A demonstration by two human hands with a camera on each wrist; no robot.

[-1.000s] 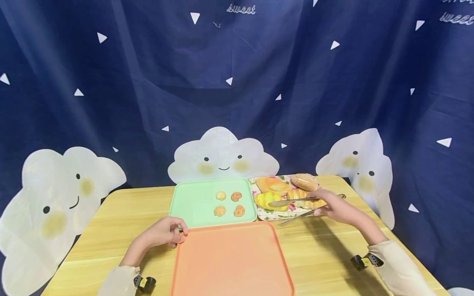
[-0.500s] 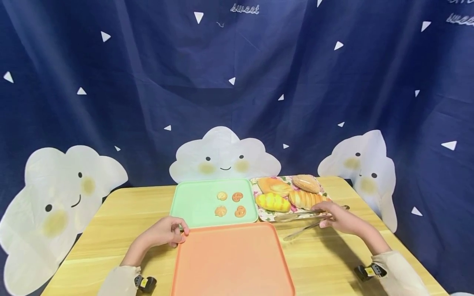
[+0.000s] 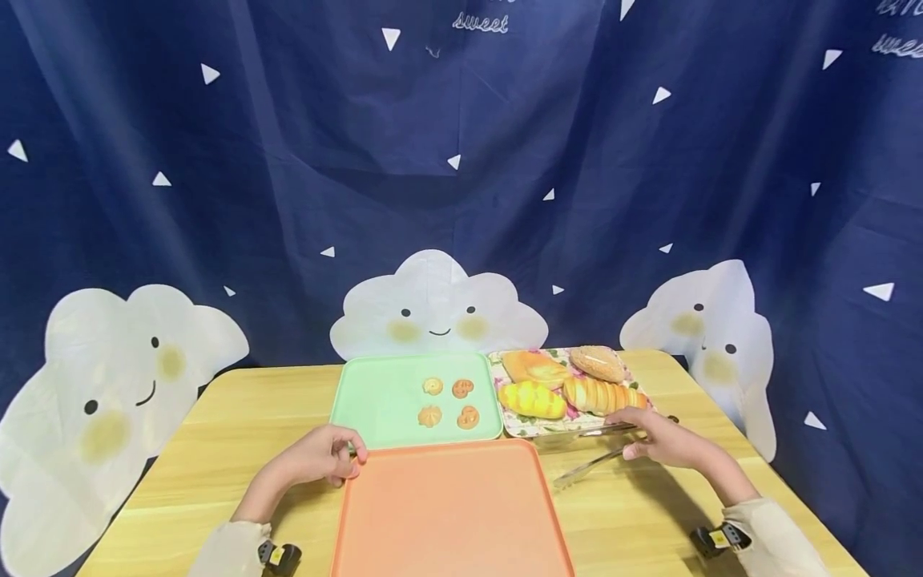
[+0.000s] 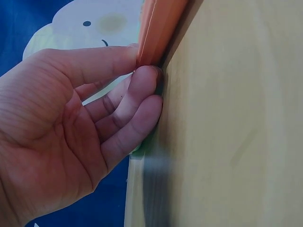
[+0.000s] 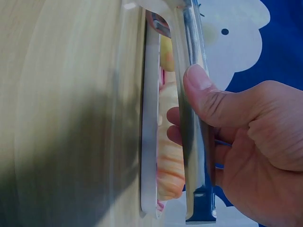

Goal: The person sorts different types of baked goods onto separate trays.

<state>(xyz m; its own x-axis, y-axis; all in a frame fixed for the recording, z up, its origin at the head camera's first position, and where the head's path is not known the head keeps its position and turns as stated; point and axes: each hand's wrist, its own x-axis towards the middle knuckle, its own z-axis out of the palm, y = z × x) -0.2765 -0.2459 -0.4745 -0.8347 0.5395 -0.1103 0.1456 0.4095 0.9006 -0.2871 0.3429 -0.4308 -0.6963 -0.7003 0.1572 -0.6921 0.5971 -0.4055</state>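
Table: wooden table (image 3: 216, 449), blue curtain (image 3: 288, 176) behind it with cloud-face cut-outs (image 3: 436, 308) standing along the back edge.
Near tray: orange tray (image 3: 450, 513), bare, at the front centre.
Green tray: green tray (image 3: 375, 397) just behind the orange one, carrying four small cookies (image 3: 449, 401) in its right half.
Floral tray: floral tray (image 3: 530, 425) touching the green tray's right side, holding four bread pieces (image 3: 570, 383); its front rim lies between the tongs and the bread.
Left hand: left hand (image 3: 320, 455) at the orange tray's far-left corner; the wrist view shows curled fingers (image 4: 137, 94) and the thumb pinching the tray's rim (image 4: 158, 28).
Right hand: right hand (image 3: 667, 441) grips metal tongs (image 3: 587, 453), thumb (image 5: 203, 92) pressed on the upper arm, fingers wrapped behind.
Tongs: arms spread apart, nothing between them; the upper arm lies along the floral tray's front rim, the lower tip over the table just right of the orange tray.
Writing: "sweet" (image 3: 481, 22) in white script at the curtain's top; partly cut-off script at the upper right, unreadable.
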